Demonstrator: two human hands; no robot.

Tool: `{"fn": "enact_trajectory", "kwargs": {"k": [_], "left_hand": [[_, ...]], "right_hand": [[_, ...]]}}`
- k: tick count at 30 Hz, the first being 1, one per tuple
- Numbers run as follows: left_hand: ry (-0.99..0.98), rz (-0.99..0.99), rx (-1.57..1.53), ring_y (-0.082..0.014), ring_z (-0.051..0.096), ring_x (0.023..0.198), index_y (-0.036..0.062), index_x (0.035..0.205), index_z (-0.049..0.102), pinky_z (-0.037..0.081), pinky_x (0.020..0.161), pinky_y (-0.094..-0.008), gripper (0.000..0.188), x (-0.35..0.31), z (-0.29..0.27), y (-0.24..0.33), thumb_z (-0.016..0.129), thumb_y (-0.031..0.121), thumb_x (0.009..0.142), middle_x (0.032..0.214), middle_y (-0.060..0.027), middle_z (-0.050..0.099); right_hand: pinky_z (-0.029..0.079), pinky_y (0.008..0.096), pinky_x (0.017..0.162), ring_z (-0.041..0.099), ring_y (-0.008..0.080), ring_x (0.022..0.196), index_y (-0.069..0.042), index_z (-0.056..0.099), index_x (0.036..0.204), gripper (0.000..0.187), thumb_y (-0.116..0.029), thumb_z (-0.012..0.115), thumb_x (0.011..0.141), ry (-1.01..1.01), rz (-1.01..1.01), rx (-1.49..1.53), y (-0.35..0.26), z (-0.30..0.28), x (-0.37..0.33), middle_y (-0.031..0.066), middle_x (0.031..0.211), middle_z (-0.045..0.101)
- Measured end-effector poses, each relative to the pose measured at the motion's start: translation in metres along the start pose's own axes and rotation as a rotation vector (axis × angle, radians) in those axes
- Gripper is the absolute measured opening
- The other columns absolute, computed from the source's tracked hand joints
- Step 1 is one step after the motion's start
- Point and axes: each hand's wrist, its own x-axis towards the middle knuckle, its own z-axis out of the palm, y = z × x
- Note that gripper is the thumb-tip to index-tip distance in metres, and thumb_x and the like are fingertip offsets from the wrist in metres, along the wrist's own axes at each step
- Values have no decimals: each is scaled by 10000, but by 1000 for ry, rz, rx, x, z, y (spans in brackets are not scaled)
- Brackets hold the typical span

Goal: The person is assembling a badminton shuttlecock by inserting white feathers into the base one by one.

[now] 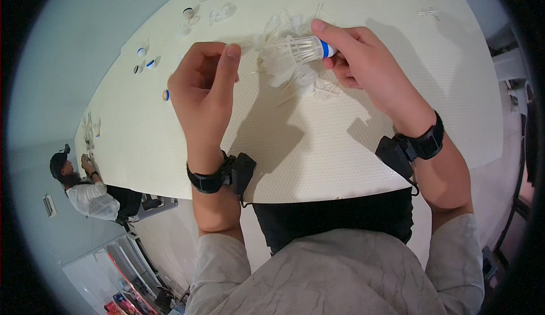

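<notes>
R hand (372, 68): we've got a white shuttlecock w/ bare-looking ribs & blue band (306, 49) gripped at the base end btwn thumb & fingers, ribs pointing L, above the table (318, 161). L hand (207, 82): fingers curled, thumb tip close to index tip; can't tell if the pinch is closed or has anything. Loose pile of white feathers (292, 82) on the table under/beside the shuttlecock. Small round blue-ringed base (166, 95) just L of our L hand; white round blue-banded base (151, 64) farther out.
</notes>
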Motion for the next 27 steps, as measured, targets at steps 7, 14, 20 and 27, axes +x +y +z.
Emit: {"fn": "enact_trajectory", "kwargs": {"k": [7, 14, 20, 27], "left_hand": [[45, 155, 46, -8, 438, 584, 26, 908, 712, 320, 530, -172, 133, 4, 1, -2, 778, 131, 955, 729, 42, 645], [26, 185, -95, -15, 497, 656, 21, 920, 718, 364, 569, -183, 83, 4, 2, -1, 781, 73, 939, 834, 24, 687], [-4, 54, -206, -20, 539, 697, 10, 924, 715, 403, 601, -179, 68, 1, -1, 4, 771, 45, 938, 848, 14, 689], [7, 178, -61, -27, 552, 675, 17, 902, 704, 418, 606, -180, 97, 3, -4, -5, 782, 67, 929, 839, 9, 700]], "right_hand": [[171, 253, 458, 249, 44, 481, -117, 533, 728, 490, -500, 587, 1027, -131, 125, 136, -6, -7, 0, -72, 567, 319], [186, 239, 431, 270, 40, 483, -103, 545, 778, 436, -449, 595, 1037, -137, 215, 304, -5, -1, 1, -61, 572, 341], [175, 234, 413, 264, 37, 459, -109, 544, 775, 441, -451, 579, 1050, -199, 233, 244, -4, -2, 2, -69, 560, 330], [177, 233, 414, 242, 38, 442, -120, 528, 745, 458, -451, 570, 1058, -218, 266, 299, -1, -1, 4, -74, 546, 295]]}}
